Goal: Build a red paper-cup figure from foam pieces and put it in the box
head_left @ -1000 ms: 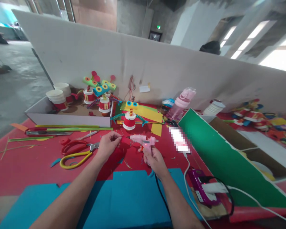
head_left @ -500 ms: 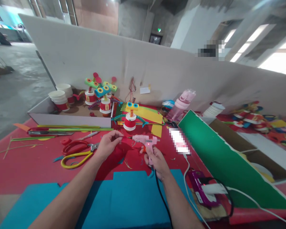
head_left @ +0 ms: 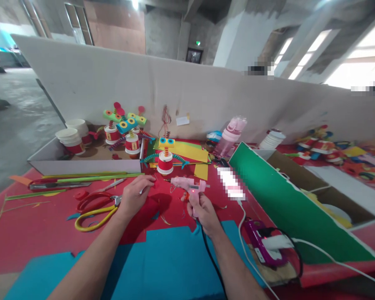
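Observation:
My right hand (head_left: 203,210) is wrapped round the handle of a pink glue gun (head_left: 187,183), its nozzle pointing left and a small red light showing on its body. To the left of the nozzle, my left hand (head_left: 137,191) is closed in a pinch; what its fingertips hold is too small to make out against the red table. Just beyond the glue gun stands a paper-cup figure (head_left: 165,162) with a yellow head, blue eyes and coiled teal arms. Scissors (head_left: 96,210) with red and yellow handles lie left of my left hand.
Finished-looking cup figures and white cups stand in a shallow box (head_left: 87,166) at back left. Blue sheets (head_left: 168,258) lie along the front edge. A pink bottle (head_left: 231,137), a green-sided box (head_left: 268,196), and a purple power strip (head_left: 262,246) with cables are on the right.
My left hand has drawn slightly left, away from the nozzle, so a wider gap shows between them. The right hand still grips the glue gun. The whole view has shifted a little.

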Demonstrator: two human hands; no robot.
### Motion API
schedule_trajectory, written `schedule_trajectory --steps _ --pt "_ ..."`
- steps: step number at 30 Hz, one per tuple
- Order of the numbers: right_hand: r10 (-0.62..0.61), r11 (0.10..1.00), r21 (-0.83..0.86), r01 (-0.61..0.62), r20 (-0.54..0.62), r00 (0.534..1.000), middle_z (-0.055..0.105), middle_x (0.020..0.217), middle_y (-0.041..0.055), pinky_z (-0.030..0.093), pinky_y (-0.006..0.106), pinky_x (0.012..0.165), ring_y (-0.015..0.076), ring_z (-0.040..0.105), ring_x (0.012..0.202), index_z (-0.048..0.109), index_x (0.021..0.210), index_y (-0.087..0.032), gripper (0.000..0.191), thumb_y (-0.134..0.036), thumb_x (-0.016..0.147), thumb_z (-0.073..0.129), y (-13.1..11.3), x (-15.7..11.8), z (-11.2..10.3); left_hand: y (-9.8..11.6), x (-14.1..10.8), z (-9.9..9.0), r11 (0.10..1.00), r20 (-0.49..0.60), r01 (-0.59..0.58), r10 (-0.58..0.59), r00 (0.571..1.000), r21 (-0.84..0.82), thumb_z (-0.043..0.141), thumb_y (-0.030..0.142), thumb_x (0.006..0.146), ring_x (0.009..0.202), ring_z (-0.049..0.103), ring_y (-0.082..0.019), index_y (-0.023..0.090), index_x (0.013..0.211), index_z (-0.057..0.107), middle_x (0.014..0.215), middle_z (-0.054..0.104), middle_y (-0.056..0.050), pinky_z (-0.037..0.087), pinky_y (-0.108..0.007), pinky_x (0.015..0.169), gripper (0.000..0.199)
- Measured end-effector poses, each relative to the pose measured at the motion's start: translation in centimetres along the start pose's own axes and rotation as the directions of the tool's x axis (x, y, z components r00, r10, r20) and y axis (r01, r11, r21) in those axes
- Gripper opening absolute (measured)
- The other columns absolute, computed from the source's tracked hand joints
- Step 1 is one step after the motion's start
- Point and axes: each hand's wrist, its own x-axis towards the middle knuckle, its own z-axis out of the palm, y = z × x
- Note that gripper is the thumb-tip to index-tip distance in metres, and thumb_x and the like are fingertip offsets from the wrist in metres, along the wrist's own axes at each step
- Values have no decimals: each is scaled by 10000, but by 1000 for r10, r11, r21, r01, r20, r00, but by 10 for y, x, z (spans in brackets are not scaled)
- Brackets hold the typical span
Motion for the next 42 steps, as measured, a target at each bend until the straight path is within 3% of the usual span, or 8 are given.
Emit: schedule_trajectory --steps 10,42 --pt "-15 981 -193 18 17 1000 486 508 -43 287 212 414 90 409 441 614 916 -146 493 -627 837 537 -1 -1 3 1 1 1 997 9 -45 45 999 59 501 89 877 896 679 -127 194 821 636 949 721 -53 538 -236 808 180" --pt "-9 984 -178 10 9 1000 463 504 -55 269 206 410 75 360 422 539 839 -174 415 -588 854 539 -1 -3 5 5 2 1 998 40 -2 0 999 55 508 102 857 886 685 -139 205 798 647 926 733 -42 557 -253 799 183"
